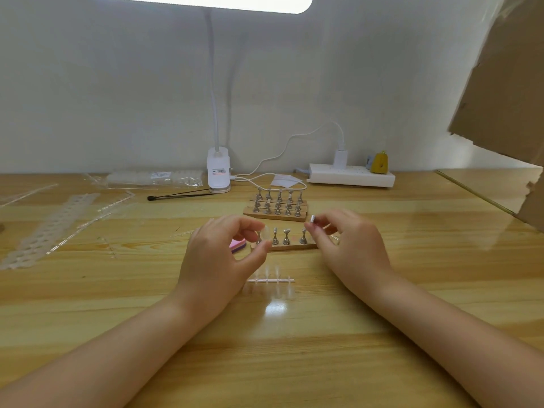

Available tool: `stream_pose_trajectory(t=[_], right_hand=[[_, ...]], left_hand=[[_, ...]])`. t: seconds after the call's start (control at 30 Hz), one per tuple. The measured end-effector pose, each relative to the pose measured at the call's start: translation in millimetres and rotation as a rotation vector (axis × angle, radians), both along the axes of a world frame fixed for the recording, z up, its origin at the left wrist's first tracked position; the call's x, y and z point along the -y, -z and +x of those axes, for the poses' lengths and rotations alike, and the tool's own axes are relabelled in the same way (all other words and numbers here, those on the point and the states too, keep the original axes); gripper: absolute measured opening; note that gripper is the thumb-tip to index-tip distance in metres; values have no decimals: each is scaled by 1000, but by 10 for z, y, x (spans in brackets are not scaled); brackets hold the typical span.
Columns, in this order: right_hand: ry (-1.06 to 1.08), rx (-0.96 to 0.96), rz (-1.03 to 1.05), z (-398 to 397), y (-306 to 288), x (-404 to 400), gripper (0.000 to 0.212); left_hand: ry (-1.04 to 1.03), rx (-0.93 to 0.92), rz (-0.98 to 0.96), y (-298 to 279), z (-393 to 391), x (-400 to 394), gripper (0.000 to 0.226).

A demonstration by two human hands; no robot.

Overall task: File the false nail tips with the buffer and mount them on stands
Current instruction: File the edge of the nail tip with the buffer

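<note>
The left hand [219, 254] pinches a clear nail tip [266, 233] just above the near wooden strip [290, 247], at its left end. The right hand [347, 245] pinches a small silver stand [312, 219] above the strip's right end. The pink buffer [238, 245] lies left of the strip

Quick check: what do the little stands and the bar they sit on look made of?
Stands: probably metal, with a silvery grey sheen. Bar: looks like wood, tan and matte. The nail tip held by the left hand: likely clear plastic, translucent.
</note>
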State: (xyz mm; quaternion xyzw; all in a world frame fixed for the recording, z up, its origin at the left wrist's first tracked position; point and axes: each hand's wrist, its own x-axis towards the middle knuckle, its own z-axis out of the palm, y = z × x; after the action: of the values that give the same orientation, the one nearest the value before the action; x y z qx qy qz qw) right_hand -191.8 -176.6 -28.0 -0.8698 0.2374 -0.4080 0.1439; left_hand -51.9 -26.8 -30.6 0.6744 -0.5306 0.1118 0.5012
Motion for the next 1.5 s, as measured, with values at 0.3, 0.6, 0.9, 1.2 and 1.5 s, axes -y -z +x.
stream_pose_trajectory(t=[0.3, 0.6, 0.9, 1.2, 1.5], right_hand=[[-274, 99, 278, 70, 52, -193, 14], [-377, 96, 164, 54, 44, -254, 13], [-407, 128, 156, 53, 50, -251, 12], [-507, 118, 463, 36, 28, -250, 14], [-571, 73, 736, 44, 11, -203, 12]], left_hand=[[71, 66, -24, 7, -15, 29, 29], [75, 51, 15, 45, 37, 53, 27], [88, 36, 18, 68, 50, 58, 26], [113, 11, -17, 33, 17, 45, 31], [111, 60, -31, 5, -4, 31, 32]])
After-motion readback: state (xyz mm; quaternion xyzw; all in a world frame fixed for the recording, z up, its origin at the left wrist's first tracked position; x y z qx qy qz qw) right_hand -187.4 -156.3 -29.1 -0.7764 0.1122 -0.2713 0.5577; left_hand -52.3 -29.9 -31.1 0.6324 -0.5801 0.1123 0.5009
